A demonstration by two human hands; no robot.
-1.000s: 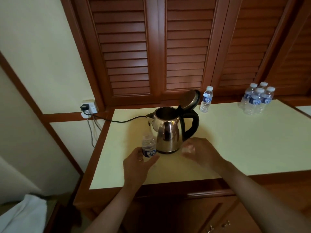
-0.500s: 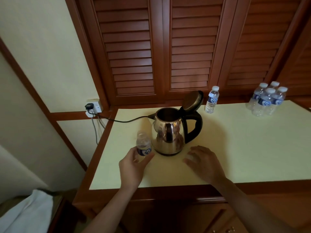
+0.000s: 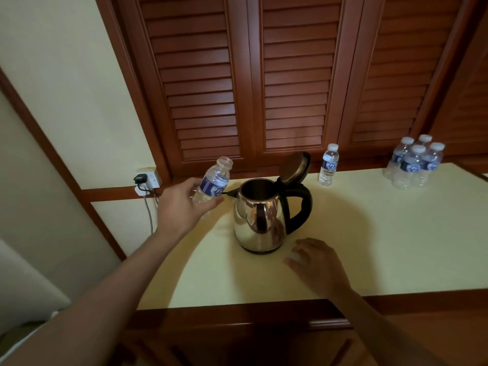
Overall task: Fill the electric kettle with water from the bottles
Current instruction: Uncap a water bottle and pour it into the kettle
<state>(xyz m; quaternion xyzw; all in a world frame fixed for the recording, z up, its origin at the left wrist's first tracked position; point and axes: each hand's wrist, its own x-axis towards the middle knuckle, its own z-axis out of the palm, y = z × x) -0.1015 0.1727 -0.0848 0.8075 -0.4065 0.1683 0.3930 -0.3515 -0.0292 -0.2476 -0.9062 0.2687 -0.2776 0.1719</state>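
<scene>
Steel kettle [image 3: 260, 220] lid open; left hand [image 3: 182, 207] grips ribbed bottle [image 3: 214, 180].

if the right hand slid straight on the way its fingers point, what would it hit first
Probably the kettle, low on its steel body: the right hand rests on the table with fingers aimed up-left at it, a small gap between. Depth is uncertain.

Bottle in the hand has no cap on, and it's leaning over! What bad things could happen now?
1. The bottle in the left hand is uncapped and tilted, but its neck is not yet over the kettle. Water might splash onto the table instead.
2. A plug sits in the wall socket on that same side, so a spill running that way could be unsafe.
</scene>
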